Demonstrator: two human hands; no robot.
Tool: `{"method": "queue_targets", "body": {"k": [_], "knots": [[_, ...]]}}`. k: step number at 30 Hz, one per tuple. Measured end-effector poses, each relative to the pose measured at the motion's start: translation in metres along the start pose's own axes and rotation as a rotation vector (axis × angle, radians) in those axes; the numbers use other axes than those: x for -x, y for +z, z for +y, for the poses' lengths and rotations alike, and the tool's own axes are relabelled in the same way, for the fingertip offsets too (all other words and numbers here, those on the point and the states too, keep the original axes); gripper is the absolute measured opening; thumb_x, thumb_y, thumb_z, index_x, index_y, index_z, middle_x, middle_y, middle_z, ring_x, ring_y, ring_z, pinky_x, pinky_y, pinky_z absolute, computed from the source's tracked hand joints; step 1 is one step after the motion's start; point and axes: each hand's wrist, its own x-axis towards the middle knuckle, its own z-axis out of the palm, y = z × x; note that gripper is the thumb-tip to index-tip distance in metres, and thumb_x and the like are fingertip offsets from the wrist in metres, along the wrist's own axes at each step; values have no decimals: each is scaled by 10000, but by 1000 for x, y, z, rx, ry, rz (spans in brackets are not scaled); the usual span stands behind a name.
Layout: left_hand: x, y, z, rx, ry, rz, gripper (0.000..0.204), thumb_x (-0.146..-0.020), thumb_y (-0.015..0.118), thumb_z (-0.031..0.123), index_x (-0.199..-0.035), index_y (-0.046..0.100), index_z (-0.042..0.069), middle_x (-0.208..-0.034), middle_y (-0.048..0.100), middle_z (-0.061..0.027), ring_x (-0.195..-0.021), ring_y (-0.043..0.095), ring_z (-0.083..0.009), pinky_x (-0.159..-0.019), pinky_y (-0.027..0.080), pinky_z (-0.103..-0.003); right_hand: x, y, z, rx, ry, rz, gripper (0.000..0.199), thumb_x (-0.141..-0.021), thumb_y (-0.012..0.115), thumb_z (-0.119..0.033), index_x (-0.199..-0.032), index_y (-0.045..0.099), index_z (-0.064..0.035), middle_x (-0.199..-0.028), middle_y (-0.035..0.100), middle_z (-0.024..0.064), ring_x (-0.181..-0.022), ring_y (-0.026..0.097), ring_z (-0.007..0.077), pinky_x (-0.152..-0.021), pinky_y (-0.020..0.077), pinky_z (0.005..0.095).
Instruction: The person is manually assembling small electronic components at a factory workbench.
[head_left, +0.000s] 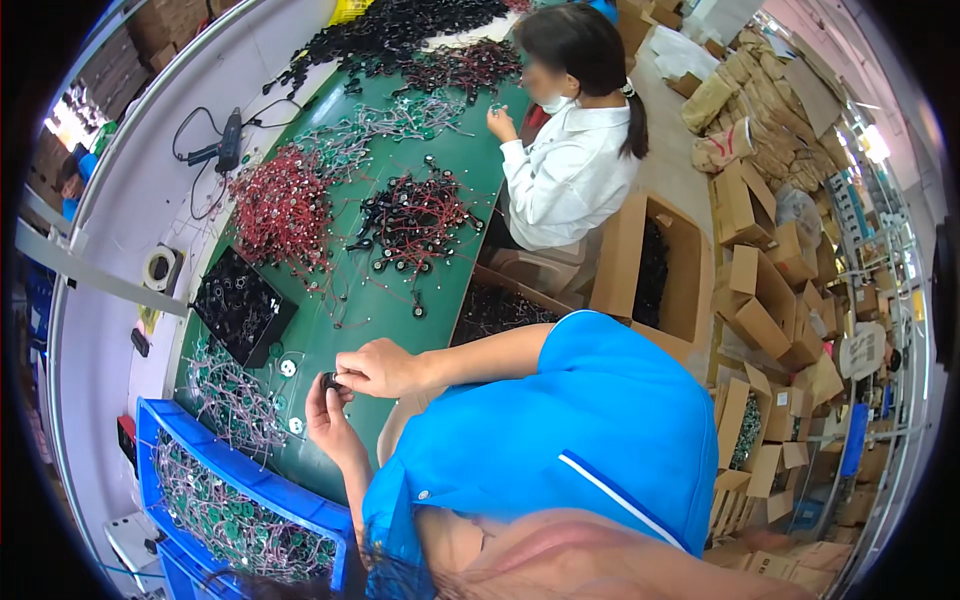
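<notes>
Hands are brought together over the green table (400,300), both pinched on one small black round part (329,380): left hand (328,420) underneath, right hand (378,368) on top, fingertips closed on it. The part is held just above the table's near edge. A blue crate (190,440) full of green-and-white wired parts (235,520) is seen beside the left hand. A black tray (240,305) is set further up, then red wire bundles (283,208) and black-red bundles (415,218). A co-worker in a white shirt (570,170) is seated opposite, with open cardboard boxes (655,265) alongside.
</notes>
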Motion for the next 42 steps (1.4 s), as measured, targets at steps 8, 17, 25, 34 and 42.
{"method": "queue_targets", "body": {"k": [8, 17, 25, 34, 42], "knots": [[-5, 3, -6, -50, -23, 26, 262, -892, 481, 43, -1139, 508, -41, -956, 594, -87, -752, 559, -105, -671, 483, -232, 2, 2, -1, -8, -10, 21, 103, -808, 527, -170, -752, 527, -83, -583, 572, 68, -522, 561, 262, -456, 397, 382], [-5, 1, -8, -167, 42, -83, 247, -910, 455, 65, -1129, 500, -41, -941, 578, -83, -717, 540, -103, -628, 463, -221, -1, -5, 5, -178, 120, -116, 173, -778, 539, -207, -685, 528, -62, -589, 585, 78, -526, 566, 260, -478, 410, 382], [-2, -1, -10, -170, 40, -34, 239, -902, 471, 69, -1118, 510, -29, -878, 571, -69, -670, 519, -93, -601, 445, -217, -3, -5, 2, -241, 218, -206, 202, -773, 550, -228, -676, 538, -52, -568, 571, 71, -506, 544, 219, -471, 394, 359], [-4, -7, -20, -82, -54, -108, 193, -886, 510, 71, -1049, 516, -30, -807, 577, -74, -654, 542, -102, -555, 434, -215, 2, -4, 14, -253, 273, -310, 212, -790, 548, -233, -716, 549, -35, -612, 604, 76, -537, 568, 191, -486, 409, 342], [-3, -9, -34, -119, -109, -115, 169, -889, 501, 64, -1023, 519, -39, -766, 574, -68, -602, 530, -93, -515, 422, -200, 6, -5, 9, 65, 248, -335, 236, -839, 503, -282, -752, 544, -67, -677, 618, 63, -615, 591, 259, -536, 427, 393]]}}
